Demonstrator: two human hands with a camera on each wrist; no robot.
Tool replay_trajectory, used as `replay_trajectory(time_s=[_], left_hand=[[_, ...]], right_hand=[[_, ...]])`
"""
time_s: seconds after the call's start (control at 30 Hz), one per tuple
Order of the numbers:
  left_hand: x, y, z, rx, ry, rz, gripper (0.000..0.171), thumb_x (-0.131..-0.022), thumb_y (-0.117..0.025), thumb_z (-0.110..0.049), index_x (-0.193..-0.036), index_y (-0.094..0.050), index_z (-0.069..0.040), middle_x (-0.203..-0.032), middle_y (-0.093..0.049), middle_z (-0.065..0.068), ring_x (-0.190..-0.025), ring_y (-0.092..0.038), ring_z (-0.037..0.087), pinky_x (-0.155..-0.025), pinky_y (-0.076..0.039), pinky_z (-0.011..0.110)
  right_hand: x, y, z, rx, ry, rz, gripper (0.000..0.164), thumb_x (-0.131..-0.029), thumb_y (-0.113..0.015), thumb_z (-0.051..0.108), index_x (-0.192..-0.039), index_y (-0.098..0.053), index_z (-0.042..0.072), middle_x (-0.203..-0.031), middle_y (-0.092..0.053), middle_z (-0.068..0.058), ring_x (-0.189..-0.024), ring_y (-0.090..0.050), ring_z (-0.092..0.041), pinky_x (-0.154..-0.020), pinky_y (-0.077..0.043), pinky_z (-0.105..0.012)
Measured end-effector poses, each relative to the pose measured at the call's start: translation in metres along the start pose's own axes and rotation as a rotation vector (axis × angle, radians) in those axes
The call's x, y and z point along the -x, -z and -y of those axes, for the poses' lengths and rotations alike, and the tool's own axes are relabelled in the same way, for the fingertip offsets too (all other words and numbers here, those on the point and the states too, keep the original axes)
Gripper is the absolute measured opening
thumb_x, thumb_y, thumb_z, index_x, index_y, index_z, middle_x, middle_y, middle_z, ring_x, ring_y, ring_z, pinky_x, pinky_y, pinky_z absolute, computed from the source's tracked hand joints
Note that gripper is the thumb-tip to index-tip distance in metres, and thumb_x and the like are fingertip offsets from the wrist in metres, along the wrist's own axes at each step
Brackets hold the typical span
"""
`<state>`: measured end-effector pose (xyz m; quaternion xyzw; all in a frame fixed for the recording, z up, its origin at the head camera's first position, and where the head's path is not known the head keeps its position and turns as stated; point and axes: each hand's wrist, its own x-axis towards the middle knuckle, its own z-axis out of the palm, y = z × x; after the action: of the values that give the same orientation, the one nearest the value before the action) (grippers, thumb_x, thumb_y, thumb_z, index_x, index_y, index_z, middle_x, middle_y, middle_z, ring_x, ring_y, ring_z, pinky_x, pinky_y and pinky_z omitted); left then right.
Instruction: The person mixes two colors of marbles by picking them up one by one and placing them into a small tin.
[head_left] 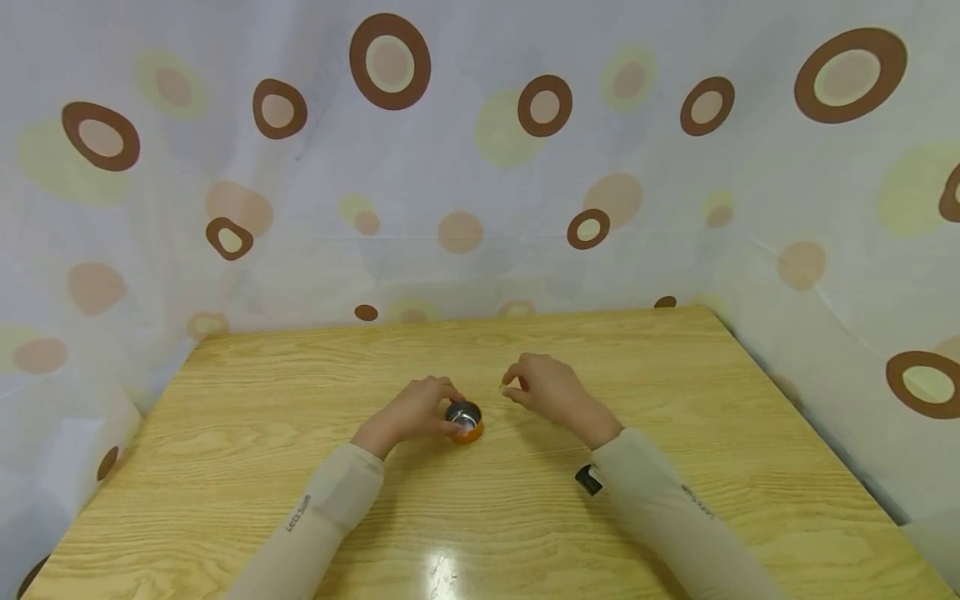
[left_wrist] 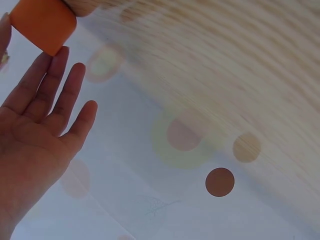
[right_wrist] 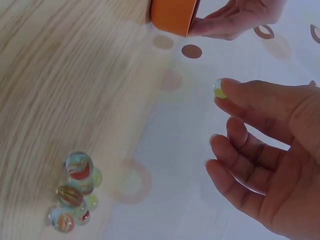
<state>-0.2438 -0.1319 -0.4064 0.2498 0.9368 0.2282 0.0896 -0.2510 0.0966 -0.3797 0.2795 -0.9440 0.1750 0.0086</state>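
My left hand (head_left: 416, 410) holds a small orange cup (head_left: 471, 435) with a shiny metal inside, thumb at its near side and fingertips at its far side. In the left wrist view, the cup's smooth orange wall (left_wrist: 44, 22) shows at the upper left, above the extended fingers. To the right of the cup, my right hand (head_left: 551, 387) pinches a glass marble (right_wrist: 218, 90), clear with yellow-green, between thumb and forefinger. The other fingers of that hand are loosely bent. Several glass marbles (right_wrist: 70, 195) with coloured swirls lie clustered on the tabletop in the right wrist view.
The wooden table (head_left: 315, 367) has light grain and is bounded by a white curtain (head_left: 465, 167) with brown and yellow spots at the back and sides. A small black object (head_left: 588, 480) shows beside the right sleeve (head_left: 660, 508); its kind is unclear.
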Motion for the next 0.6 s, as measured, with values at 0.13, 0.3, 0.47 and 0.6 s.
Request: replay_trajectory(time_s=[0.13,0.3,0.47,0.6], left_hand=[[0.001,0.001,0.000,-0.008,-0.004,0.000,0.041,-0.080,-0.080,-0.028,-0.113,-0.070,-0.006,-0.109,-0.064,0.005,-0.103,-0.056,0.027,-0.094,-0.042,0.047],[0.001,0.001,-0.002,-0.015,0.007,-0.004,0.040,-0.079,-0.080,-0.029,-0.112,-0.071,-0.007,-0.107,-0.064,0.004,-0.102,-0.056,0.026,-0.092,-0.044,0.044],[-0.001,0.000,-0.001,-0.021,0.000,-0.005,0.039,-0.079,-0.081,-0.028,-0.110,-0.072,-0.007,-0.105,-0.064,0.004,-0.099,-0.056,0.025,-0.090,-0.044,0.045],[-0.002,0.000,0.000,-0.035,0.005,-0.004,0.039,-0.079,-0.081,-0.029,-0.110,-0.072,-0.008,-0.104,-0.063,0.003,-0.098,-0.057,0.024,-0.090,-0.044,0.045]], right_hand=[[-0.002,-0.004,0.006,0.016,0.013,0.005,0.018,-0.089,-0.070,0.021,-0.102,-0.074,0.008,-0.071,-0.049,0.003,-0.061,-0.044,-0.011,-0.052,-0.036,-0.024],[-0.005,-0.009,0.011,0.051,0.050,0.018,0.017,-0.089,-0.070,0.021,-0.101,-0.074,0.010,-0.073,-0.051,0.003,-0.061,-0.044,-0.010,-0.051,-0.036,-0.023],[-0.007,-0.009,0.016,0.047,0.045,0.034,0.018,-0.089,-0.070,0.021,-0.103,-0.074,0.010,-0.073,-0.051,0.003,-0.061,-0.045,-0.011,-0.051,-0.037,-0.023],[-0.010,-0.011,0.019,0.041,0.042,0.047,0.019,-0.089,-0.070,0.022,-0.103,-0.074,0.010,-0.073,-0.051,0.002,-0.061,-0.045,-0.011,-0.051,-0.037,-0.023]])
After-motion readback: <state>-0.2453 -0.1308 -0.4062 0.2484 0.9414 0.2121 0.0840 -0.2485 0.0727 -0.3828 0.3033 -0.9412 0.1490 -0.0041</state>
